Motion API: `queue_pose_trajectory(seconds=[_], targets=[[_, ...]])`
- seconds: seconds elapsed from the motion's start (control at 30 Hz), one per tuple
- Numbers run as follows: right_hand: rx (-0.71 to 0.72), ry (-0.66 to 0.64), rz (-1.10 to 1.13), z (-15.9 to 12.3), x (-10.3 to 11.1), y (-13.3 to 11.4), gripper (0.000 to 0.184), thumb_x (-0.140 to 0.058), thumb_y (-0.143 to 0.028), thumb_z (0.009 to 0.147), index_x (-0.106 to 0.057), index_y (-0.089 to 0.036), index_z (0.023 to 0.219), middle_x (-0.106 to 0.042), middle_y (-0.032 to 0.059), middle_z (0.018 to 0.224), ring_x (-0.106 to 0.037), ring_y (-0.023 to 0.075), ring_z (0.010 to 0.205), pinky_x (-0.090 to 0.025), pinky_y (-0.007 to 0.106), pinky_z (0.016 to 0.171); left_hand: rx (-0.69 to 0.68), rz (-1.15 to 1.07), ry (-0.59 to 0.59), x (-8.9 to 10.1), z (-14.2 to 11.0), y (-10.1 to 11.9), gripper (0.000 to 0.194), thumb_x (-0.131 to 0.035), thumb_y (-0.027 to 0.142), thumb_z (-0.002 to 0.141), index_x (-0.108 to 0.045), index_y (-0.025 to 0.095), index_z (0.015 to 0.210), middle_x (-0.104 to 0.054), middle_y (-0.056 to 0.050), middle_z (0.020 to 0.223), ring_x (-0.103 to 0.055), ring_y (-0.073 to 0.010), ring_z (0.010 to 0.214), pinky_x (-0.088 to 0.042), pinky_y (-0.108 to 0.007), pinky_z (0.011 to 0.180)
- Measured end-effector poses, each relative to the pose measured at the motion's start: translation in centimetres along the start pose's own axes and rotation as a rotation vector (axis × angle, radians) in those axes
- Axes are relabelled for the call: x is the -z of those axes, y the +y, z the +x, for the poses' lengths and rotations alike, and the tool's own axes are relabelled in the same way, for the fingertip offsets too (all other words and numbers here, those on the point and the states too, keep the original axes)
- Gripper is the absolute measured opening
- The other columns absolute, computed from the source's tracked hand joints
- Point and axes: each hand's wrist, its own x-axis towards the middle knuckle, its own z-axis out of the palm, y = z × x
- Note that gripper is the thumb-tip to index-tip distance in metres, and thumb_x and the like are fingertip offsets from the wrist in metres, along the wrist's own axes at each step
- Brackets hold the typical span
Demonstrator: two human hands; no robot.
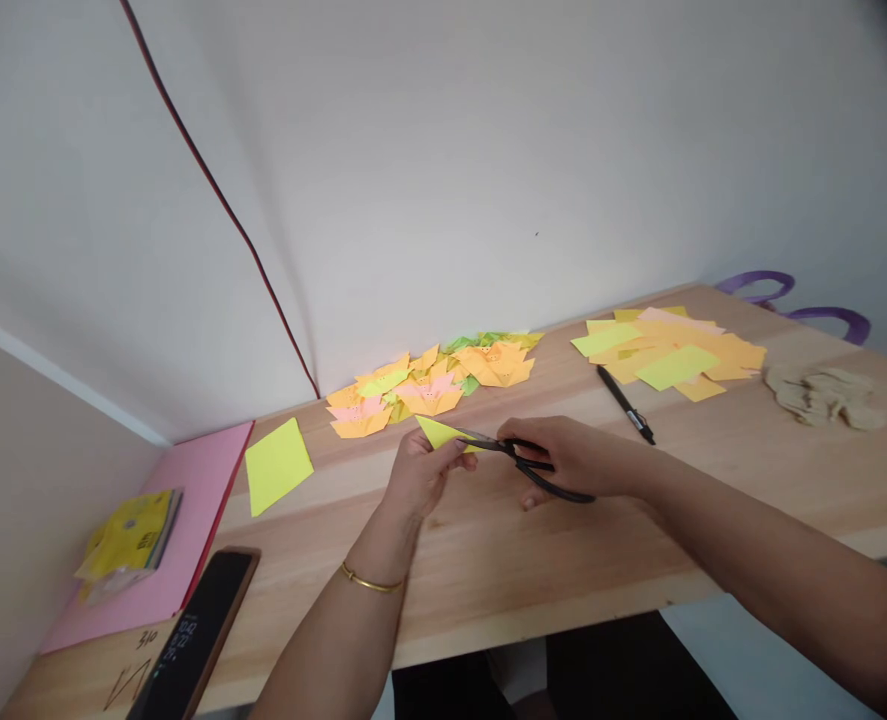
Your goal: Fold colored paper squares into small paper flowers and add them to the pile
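Between the fingers of my left hand (pixel 422 468) is a small folded piece of yellow paper (pixel 437 432), its point sticking up to the left. My right hand (pixel 574 455) grips black-handled scissors (pixel 522 458), whose blades reach left to the paper's right side. Whether the blades are cutting into it I cannot tell. Both hands are above the front middle of the wooden table (pixel 488 580). Behind them, along the wall, lies a row of folded orange, pink, yellow and green paper pieces (pixel 428 390) with small dots drawn on them.
Left of the hands lie a yellow sheet (pixel 278 468), a pink folder (pixel 188 500) with a yellow packet (pixel 129 535) on top, and a phone (pixel 199 635). To the right are a black pen (pixel 625 404), a pile of paper pieces (pixel 668 348) and a crumpled beige cloth (pixel 825 395).
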Motion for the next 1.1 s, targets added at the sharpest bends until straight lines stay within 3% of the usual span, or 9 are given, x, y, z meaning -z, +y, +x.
queue_pose_trajectory(seconds=[0.23, 0.63, 1.1], targets=[[-0.010, 0.016, -0.025, 0.18, 0.03, 0.18, 0.047, -0.067, -0.054, 0.064, -0.054, -0.022, 0.095, -0.042, -0.0040, 0.064, -0.041, 0.0112, 0.056, -0.033, 0.022, 0.053, 0.013, -0.006, 0.015, -0.20, -0.01, -0.17, 0.018, -0.076, 0.021, 0.062, -0.065, 0.011, 0.072, -0.064, -0.003, 0.066, -0.057, -0.0107, 0.050, -0.047, -0.026, 0.051], [0.027, -0.016, 0.009, 0.32, -0.23, 0.18, 0.048, -0.062, -0.058, 0.069, -0.054, -0.020, 0.098, -0.048, -0.0028, 0.065, -0.044, 0.0118, 0.057, -0.033, 0.022, 0.054, 0.075, 0.008, -0.010, -0.36, -0.17, 0.04, 0.021, -0.076, 0.022, 0.061, -0.064, 0.009, 0.072, -0.065, -0.004, 0.068, -0.058, -0.0110, 0.051, -0.048, -0.026, 0.051], [-0.045, 0.031, 0.039, 0.34, -0.23, 0.24, 0.040, -0.061, -0.053, 0.071, -0.057, -0.022, 0.096, -0.055, -0.0020, 0.066, -0.048, 0.0128, 0.058, -0.035, 0.022, 0.053, 0.079, 0.009, 0.000, -0.35, -0.23, 0.07, 0.021, -0.076, 0.021, 0.061, -0.063, 0.010, 0.074, -0.065, -0.004, 0.068, -0.058, -0.0112, 0.051, -0.048, -0.025, 0.050]])
